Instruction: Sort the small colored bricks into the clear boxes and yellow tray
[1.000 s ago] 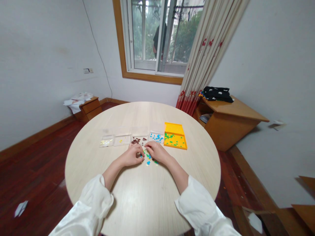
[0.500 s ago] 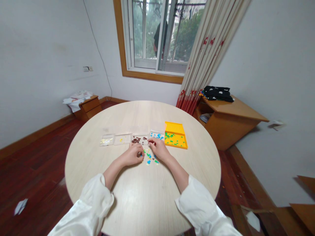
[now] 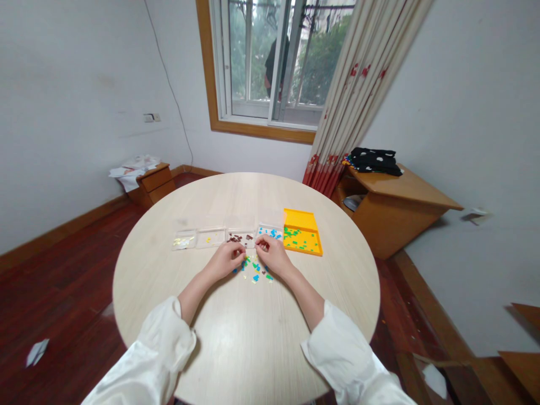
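Small loose coloured pieces, perhaps toy bricks (image 3: 256, 278), lie on the table in blue, green, yellow, brown and pale tones. My left hand (image 3: 226, 260) is at the left of this pile, its thumb and fingers pinched together at the front edge of the clear box of brown pieces (image 3: 234, 238). Across from it, my right hand (image 3: 273, 254) curls its fingers closed near the right front corner of that box, in front of the clear box of blue pieces (image 3: 272, 232). Whatever either pinch holds is too small to make out.
Further left stand a clear box with a few yellow pieces (image 3: 211, 238) and another with pale pieces (image 3: 184, 240). An open yellow case (image 3: 299, 217) with green pieces is at the right. All rest on a round wooden table (image 3: 253, 337).
My left hand has shifted up towards the box of brown pieces, uncovering more of the loose pile. My right hand has stayed almost in place, its fingers curled in a little more.
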Demonstrator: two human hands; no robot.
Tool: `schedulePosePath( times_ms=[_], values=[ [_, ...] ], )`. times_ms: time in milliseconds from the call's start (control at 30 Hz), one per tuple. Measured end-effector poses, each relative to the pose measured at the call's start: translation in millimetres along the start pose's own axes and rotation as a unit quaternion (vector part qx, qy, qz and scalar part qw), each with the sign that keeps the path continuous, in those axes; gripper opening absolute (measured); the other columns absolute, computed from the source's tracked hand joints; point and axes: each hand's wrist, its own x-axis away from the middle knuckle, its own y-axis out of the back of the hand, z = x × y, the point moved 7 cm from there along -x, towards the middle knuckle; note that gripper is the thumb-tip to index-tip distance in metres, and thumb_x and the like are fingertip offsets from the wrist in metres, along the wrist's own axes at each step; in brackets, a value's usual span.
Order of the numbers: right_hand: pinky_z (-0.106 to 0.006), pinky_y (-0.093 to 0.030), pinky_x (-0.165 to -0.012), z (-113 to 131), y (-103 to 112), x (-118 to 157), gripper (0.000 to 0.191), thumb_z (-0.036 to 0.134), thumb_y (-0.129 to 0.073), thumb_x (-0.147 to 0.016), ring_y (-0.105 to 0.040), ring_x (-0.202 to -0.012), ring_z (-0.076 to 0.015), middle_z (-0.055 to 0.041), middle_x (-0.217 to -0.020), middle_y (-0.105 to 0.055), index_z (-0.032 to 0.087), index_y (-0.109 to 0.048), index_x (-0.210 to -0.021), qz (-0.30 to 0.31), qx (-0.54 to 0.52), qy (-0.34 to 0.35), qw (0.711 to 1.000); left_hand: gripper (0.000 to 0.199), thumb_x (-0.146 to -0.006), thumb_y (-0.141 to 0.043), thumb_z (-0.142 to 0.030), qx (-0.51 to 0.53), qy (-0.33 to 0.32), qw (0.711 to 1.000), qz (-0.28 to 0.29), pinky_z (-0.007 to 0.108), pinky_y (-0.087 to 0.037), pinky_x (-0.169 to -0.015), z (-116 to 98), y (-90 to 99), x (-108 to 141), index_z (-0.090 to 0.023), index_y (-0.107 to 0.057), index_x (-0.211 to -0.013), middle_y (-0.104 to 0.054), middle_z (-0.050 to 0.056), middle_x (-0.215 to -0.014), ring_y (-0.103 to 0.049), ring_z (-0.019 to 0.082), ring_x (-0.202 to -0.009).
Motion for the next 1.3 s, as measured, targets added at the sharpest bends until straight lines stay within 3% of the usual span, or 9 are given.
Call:
schedulePosePath(
  times_ms=[367,600,867,967,1133,1300],
  values=[
    [-0.024,-0.043,-0.064,-2.9,0.9,0.2,0.017,0.02,-0.052,-0.078,-0.054,-0.065,-0.012,-0.0045,-0.078,-0.068,0.015,-0.067,-0.083,-0.014,-0.003,-0.003,1.0,0.014,-0.078,-0.053,-0.022,0.042,0.037,0.991,-0.118,0.03,-0.047,-0.07,16.3,13.4,-1.3,-0.017,-0.067,-0.079,-0.07,0.006,-0.083,-0.059,0.016,-0.073],
    [-0.025,-0.042,-0.066,-0.5,1.9,0.3,0.016,0.015,-0.05,-0.073,-0.05,-0.065,-0.0119,-0.0037,-0.077,-0.065,0.015,-0.065,-0.079,-0.023,0.001,0.009,1.0,0.011,-0.076,-0.057,-0.024,0.059,0.061,0.988,-0.129,0.029,-0.047,-0.068,17.6,16.4,0.1,-0.017,-0.066,-0.078,-0.07,0.004,-0.081,-0.058,0.015,-0.068],
    [-0.023,-0.04,-0.058,2.0,1.0,0.8,0.013,0.013,-0.049,-0.069,-0.046,-0.058,-0.0113,0.0016,-0.063,-0.052,0.015,-0.06,-0.076,-0.01,-0.03,-0.017,0.999,0.012,-0.074,-0.057,-0.022,0.064,0.056,0.986,-0.141,0.029,-0.047,-0.071,18.2,16.6,0.7,-0.017,-0.067,-0.08,-0.07,0.005,-0.084,-0.059,0.015,-0.072],
    [-0.025,-0.043,-0.062,1.4,-0.2,0.6,0.016,0.014,-0.048,-0.072,-0.053,-0.064,-0.0128,-0.0019,-0.072,-0.061,0.015,-0.062,-0.078,-0.018,-0.022,-0.008,1.0,0.013,-0.074,-0.058,-0.022,0.065,0.053,0.985,-0.149,0.029,-0.047,-0.071,17.3,17.8,1.0,-0.017,-0.067,-0.081,-0.071,0.005,-0.085,-0.059,0.015,-0.072],
    [-0.032,-0.049,-0.081,-0.3,-5.9,1.0,0.031,0.013,-0.047,-0.077,-0.062,-0.093,-0.0163,-0.0081,-0.105,-0.068,0.017,-0.064,-0.102,-0.005,-0.051,0.006,0.999,0.015,-0.076,-0.057,-0.024,0.068,0.051,0.982,-0.168,0.029,-0.047,-0.071,18.5,20.0,1.7,-0.017,-0.069,-0.083,-0.071,0.006,-0.086,-0.059,0.016,-0.071],
    [-0.032,-0.049,-0.082,-2.7,-7.4,1.6,0.035,0.011,-0.047,-0.077,-0.063,-0.091,-0.0154,-0.0073,-0.103,-0.069,0.018,-0.064,-0.107,-0.002,-0.04,0.011,0.999,0.017,-0.077,-0.056,-0.021,0.066,0.053,0.979,-0.183,0.029,-0.048,-0.071,22.4,22.3,1.8,-0.017,-0.07,-0.085,-0.072,0.006,-0.088,-0.061,0.016,-0.073]
  ],
)
